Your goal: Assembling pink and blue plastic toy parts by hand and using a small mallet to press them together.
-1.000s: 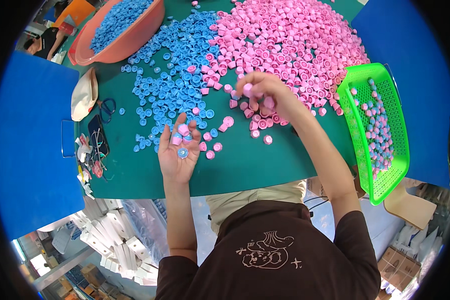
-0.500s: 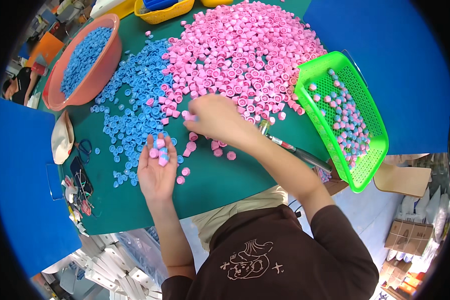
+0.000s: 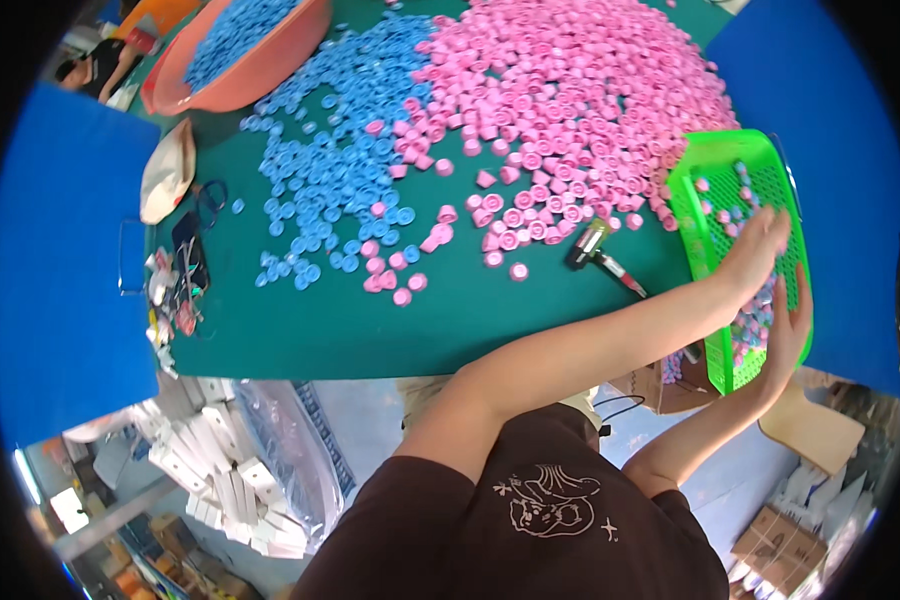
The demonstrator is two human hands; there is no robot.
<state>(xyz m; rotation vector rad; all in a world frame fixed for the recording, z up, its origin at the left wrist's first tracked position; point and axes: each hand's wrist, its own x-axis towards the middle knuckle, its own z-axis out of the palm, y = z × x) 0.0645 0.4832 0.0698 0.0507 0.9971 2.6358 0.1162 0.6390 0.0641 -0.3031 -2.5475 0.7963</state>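
Note:
Both my hands are in the green plastic basket (image 3: 697, 235) at the right of the table. My left arm reaches across my body, and my left hand (image 3: 753, 252) is over the pieces with its fingers partly stretched out and slightly blurred; nothing shows in its grip. Lower down at the right side, my right hand (image 3: 790, 325) has its fingers stretched and apart, with no piece visible in it. Small pink-and-blue joined pieces (image 3: 752, 338) lie in the basket, partly hidden by my hands. A small mallet (image 3: 588, 246) rests on the table left of the basket.
A big heap of pink cup-shaped pieces (image 3: 580, 100) covers the green table (image 3: 370, 335), with blue caps (image 3: 335, 170) spread to its left. A salmon basin (image 3: 260, 75) of blue caps stands at far left. A cardboard box (image 3: 660, 390) sits below the basket. Someone (image 3: 100, 70) is at far left.
Both hands have moved right into the green basket. The left palm, which held several pink and blue pieces, shows none now. The view has shifted, so the table contents appear moved.

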